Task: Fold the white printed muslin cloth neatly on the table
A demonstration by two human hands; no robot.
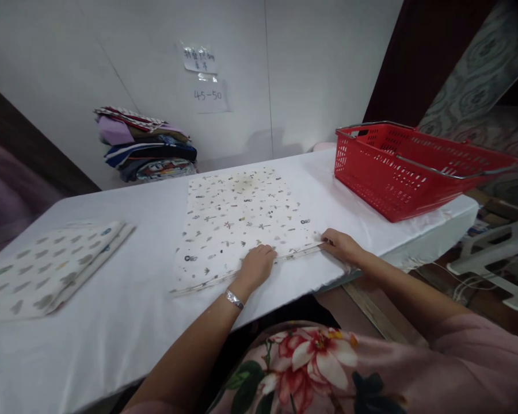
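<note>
A white cloth (pixel 242 224) with small scattered prints lies folded and flat on the table, its layered edge toward me. Near the middle of that edge, my left hand (pixel 258 265), with a silver bracelet at the wrist, has its fingers closed over the cloth. My right hand (pixel 342 246) pinches the near right corner, the fingertips partly hidden. A yellowish patch shows near the cloth's far edge. To the left lies another folded cloth (pixel 38 270), white with rows of grey-green shapes, apart from both hands.
A red plastic basket (pixel 384 178) with metal handles stands at the table's right end. Folded fabrics (pixel 151 146) are stacked at the back left against the wall. Two paper notes, one reading 45-50 (pixel 208 96), hang above the white-covered table (pixel 125 333). A white stool (pixel 492 261) is at right.
</note>
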